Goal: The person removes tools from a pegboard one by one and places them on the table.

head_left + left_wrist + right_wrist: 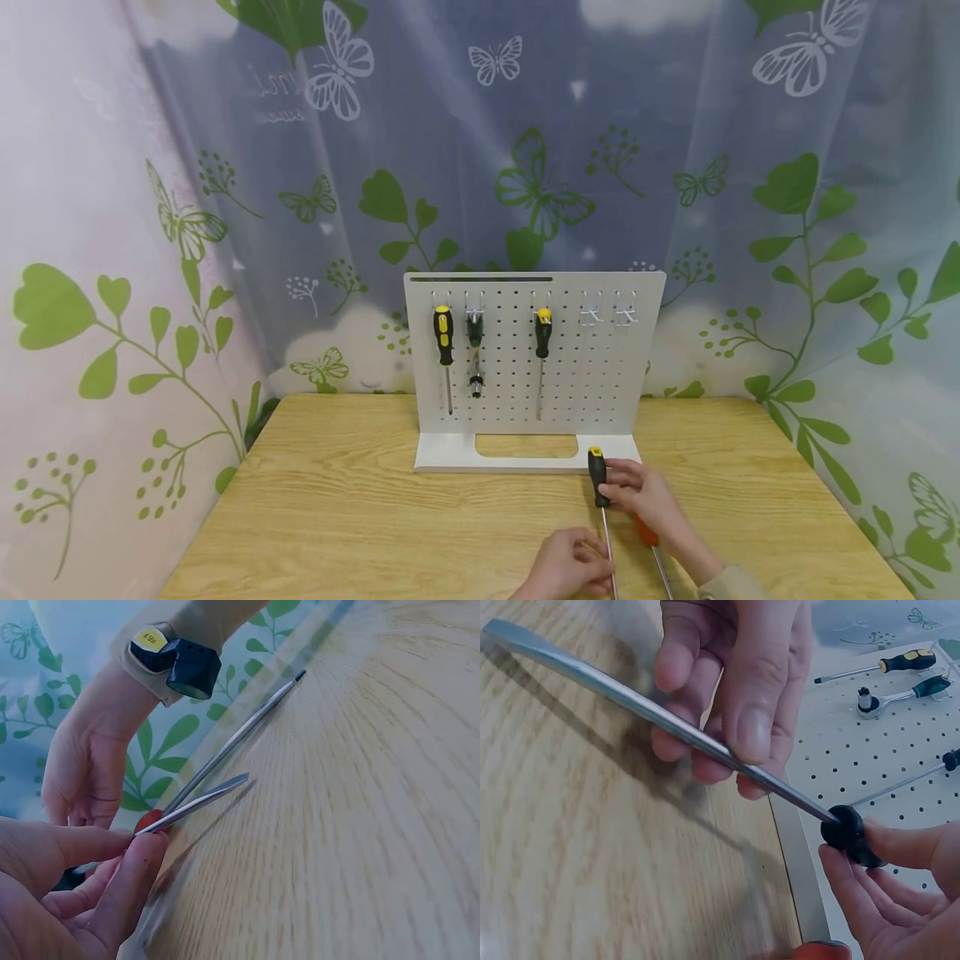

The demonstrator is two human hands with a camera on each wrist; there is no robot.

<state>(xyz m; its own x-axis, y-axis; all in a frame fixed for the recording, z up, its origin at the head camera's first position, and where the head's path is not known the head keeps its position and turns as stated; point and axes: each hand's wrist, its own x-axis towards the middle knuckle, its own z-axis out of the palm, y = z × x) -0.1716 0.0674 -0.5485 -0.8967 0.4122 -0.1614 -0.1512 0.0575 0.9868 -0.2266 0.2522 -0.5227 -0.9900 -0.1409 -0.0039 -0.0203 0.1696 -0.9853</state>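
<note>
Black screwdriver (597,479), 1 item, flat-bladed: held just above the wood-grained tabletop (337,492), in front of the white pegboard (517,367), handle toward the board, blade toward the near edge. The handle is pinched by the right grip (641,497), thumb and fingers closed on it; the shaft is clamped between thumb and fingers of the left grip (570,562). Modest weight is to be expected, probably biased toward the handle. The shaft is judged stiff, robust and rather slippery, and is best used for steadying only; the handle, thicker and likely rubbery, is the surer place for lifting. Shaft: smooth bright metal, round, flattened at the tip. Handle: dark, yellow-capped. Red screwdriver (647,532), 1 item: laid on the tabletop below the right grip, metal-shafted. Pegboard: flat, pierced by rows of small holes; hung with 1 stout screwdriver (444,337), 1 ratchet wrench (476,332) and 1 thin screwdriver (543,337); 2 wire hooks (591,314) are fitted at its right. Curtain (420,108): creased, leaf-printed.
</note>
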